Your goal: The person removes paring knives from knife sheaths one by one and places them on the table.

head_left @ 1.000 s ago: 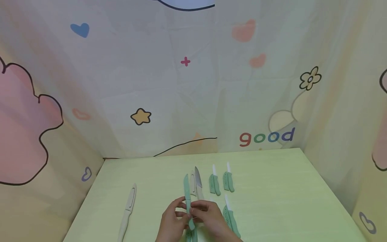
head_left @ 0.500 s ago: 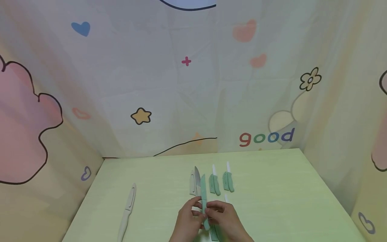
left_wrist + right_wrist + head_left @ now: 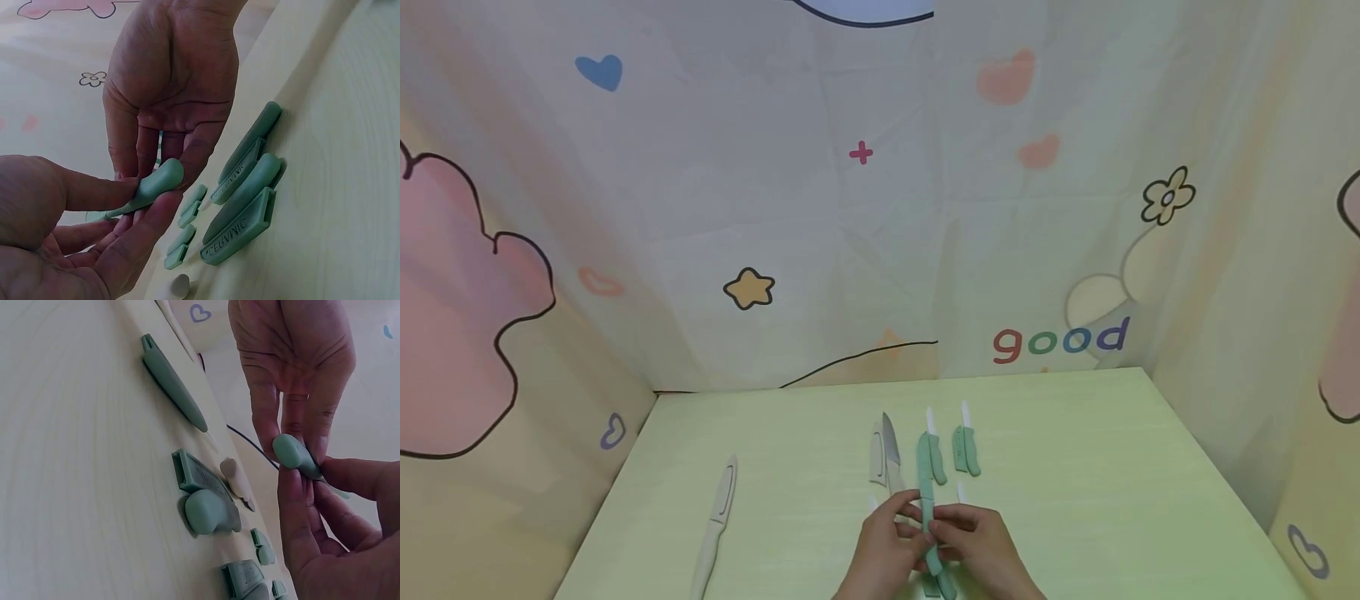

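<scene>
Both hands hold one green-handled knife (image 3: 926, 467) with a green sheath over its blade, upright in the head view with the handle towards the person. My left hand (image 3: 887, 546) pinches it from the left between thumb and fingers. From the other side my right hand (image 3: 985, 542) pinches the handle, its thumb and fingertips close to the left ones. In the left wrist view the rounded handle end (image 3: 162, 178) sticks out between the fingers. Beneath the hands lie green knives with separate sheaths, one sheath (image 3: 240, 234) lettered; the hands partly hide them in the head view.
A pale sheathed knife (image 3: 718, 521) lies alone at the left of the table (image 3: 1097, 483). Behind the hands are a grey-bladed knife (image 3: 891, 446) beside its pale sheath (image 3: 877, 454), and white-bladed green knives (image 3: 971, 450) beside their sheaths. A printed curtain (image 3: 790, 208) stands behind.
Both hands have moved right together with the sheathed green knife, from left of the grey-bladed knife to right of it. Their pinch on it looks the same; the things lying on the table have stayed put.
</scene>
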### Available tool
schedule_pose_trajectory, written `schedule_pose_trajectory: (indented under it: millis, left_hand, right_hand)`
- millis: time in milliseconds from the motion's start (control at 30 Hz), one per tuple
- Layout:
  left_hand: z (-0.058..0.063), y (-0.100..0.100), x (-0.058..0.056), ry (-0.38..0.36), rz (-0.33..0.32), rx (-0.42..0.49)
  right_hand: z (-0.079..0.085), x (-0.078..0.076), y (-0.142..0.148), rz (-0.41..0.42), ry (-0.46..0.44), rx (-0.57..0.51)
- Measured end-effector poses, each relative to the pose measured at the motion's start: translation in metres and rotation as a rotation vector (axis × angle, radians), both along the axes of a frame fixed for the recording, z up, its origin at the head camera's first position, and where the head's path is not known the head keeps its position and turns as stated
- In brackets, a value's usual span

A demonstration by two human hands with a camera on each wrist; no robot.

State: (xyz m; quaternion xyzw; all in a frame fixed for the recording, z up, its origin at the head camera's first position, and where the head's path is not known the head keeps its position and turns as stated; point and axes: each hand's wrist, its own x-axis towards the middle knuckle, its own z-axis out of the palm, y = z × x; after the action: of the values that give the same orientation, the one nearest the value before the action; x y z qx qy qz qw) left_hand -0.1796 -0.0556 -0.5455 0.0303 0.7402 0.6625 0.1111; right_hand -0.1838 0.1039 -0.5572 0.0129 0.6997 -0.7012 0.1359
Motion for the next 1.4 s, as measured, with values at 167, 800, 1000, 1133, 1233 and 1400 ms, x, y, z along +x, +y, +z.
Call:
schedule_pose_trajectory:
  millis: [167,800,1000,1133,1233,1400]
  left_hand:
    - [0.002,-0.003,-0.003,-0.014,-0.063,-0.004]
    - [0.015,-0.009,-0.05,0.101,-0.018,0.008]
    - [0.015,-0.008,-0.052,0.1,-0.016,0.034]
    - [0.016,-0.006,-0.052,0.097,-0.009,0.039]
    - [0.016,-0.006,-0.052,0.092,0.0,0.038]
    - [0.017,-0.005,-0.052,0.084,0.011,0.036]
  right_hand:
    - [0.004,0.003,0.004,0.001,-0.006,-0.009]
    - [0.004,0.01,0.012,0.091,-0.028,-0.015]
    - [0.006,0.012,0.013,0.106,-0.034,-0.014]
    - [0.008,0.012,0.012,0.109,-0.048,-0.007]
    - [0.009,0.013,0.011,0.114,-0.057,-0.007]
    - [0.009,0.013,0.011,0.123,-0.056,-0.007]
